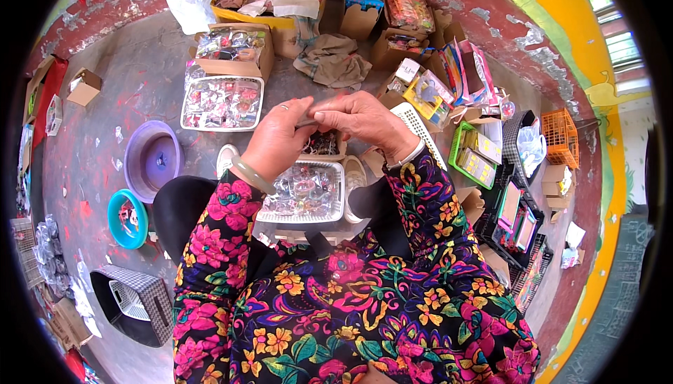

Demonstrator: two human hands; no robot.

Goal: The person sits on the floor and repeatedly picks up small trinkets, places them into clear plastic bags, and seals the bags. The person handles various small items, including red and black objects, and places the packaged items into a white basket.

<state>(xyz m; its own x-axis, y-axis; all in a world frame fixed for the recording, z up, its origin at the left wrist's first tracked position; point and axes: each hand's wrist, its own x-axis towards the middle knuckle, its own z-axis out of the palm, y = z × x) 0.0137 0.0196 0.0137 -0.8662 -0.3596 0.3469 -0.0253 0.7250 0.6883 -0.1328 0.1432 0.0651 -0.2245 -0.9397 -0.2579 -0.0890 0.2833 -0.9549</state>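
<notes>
Fingers of the left hand point(275, 133) and right hand point(368, 119) curl together, anything pinched being indistinguishable, above an open carton point(324, 157) just beyond the white basket point(342, 190).

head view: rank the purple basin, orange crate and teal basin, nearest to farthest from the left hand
1. Purple basin: left of the left hand.
2. Teal basin: left, lower in the picture.
3. Orange crate: far over on the right.

No words, numbers or signs can be read on anything here.
</notes>
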